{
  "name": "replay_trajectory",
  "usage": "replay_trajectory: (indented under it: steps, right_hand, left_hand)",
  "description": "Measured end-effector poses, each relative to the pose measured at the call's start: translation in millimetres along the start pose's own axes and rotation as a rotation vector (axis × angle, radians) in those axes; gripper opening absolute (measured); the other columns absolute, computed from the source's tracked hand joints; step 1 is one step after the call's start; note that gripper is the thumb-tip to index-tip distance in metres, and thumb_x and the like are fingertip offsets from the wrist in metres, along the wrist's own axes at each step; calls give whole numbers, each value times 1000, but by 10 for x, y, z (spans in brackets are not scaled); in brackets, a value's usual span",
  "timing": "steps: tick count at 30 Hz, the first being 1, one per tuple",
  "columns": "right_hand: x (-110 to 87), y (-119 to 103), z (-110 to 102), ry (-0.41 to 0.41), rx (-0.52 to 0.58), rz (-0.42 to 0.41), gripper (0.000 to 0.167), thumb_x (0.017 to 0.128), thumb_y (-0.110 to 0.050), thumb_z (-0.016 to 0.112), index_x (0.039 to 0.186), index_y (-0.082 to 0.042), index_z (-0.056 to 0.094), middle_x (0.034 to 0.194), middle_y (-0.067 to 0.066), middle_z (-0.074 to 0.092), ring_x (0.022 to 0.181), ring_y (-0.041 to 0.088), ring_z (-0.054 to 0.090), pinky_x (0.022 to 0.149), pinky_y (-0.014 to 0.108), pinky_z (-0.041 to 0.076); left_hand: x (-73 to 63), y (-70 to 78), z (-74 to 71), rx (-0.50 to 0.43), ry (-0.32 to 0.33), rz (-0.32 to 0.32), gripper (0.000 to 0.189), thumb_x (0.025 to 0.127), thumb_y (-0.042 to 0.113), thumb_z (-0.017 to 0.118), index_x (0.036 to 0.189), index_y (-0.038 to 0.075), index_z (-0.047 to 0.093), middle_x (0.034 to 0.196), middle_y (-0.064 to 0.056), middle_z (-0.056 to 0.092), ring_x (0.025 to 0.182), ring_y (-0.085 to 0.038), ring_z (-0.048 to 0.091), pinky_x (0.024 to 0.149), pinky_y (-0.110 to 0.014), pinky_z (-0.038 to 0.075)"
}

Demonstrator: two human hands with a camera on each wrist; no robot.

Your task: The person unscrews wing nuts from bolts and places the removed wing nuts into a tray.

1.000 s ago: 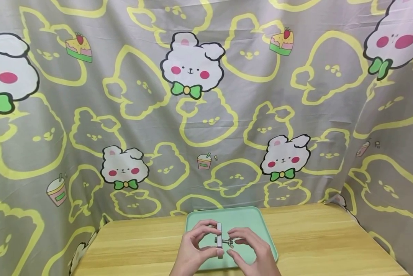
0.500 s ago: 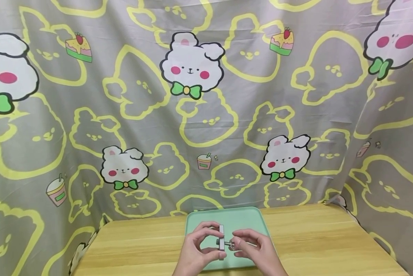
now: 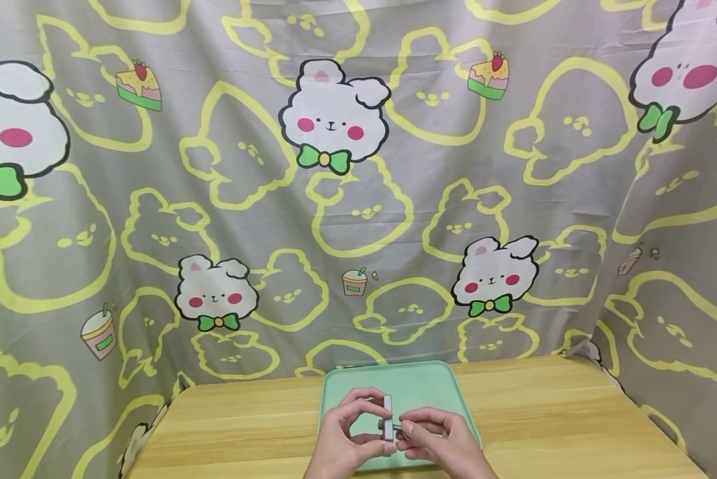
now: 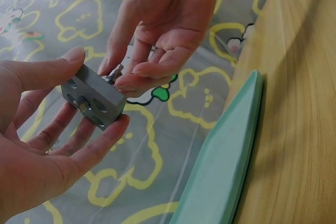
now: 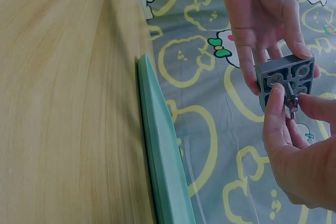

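My left hand (image 3: 345,436) holds a grey square block (image 3: 388,418) by its edges, thumb on one side and fingers on the other. In the left wrist view the block's face shows several round holes and a bolt head (image 4: 83,105) at the centre. The threaded bolt (image 5: 289,91) sticks out of the ribbed opposite face in the right wrist view. My right hand (image 3: 441,438) pinches a small shiny metal piece on the bolt's end, which looks like a wing nut (image 5: 292,109); its fingertips partly hide it. Both hands are above a mint-green tray (image 3: 448,389).
The tray lies on a wooden table (image 3: 245,426), near its back edge. A grey curtain (image 3: 358,199) with yellow outlines and white cartoon animals hangs behind the table and along both sides.
The right fingers, spread beside the metal piece at first, have closed on it and moved nearer the block. Both hands have shifted slightly down and right.
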State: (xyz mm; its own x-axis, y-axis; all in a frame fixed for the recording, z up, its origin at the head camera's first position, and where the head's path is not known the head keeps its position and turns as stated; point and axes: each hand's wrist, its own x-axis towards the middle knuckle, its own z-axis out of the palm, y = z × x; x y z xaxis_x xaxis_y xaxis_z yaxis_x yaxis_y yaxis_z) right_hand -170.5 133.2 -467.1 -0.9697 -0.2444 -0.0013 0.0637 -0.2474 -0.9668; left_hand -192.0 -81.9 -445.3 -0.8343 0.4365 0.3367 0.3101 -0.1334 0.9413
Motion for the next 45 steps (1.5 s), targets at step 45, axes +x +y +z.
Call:
replay_trajectory:
  steps: [45]
  right_hand:
    - [83, 215, 99, 138, -754, -1248, 10, 97, -9, 72, 101, -18, 69, 104, 8, 69, 88, 17, 69, 80, 16, 58]
  left_hand:
    - [4, 53, -50, -82, 26, -22, 43, 78, 0, 88, 114, -13, 67, 138, -29, 49, 129, -38, 53, 85, -48, 63]
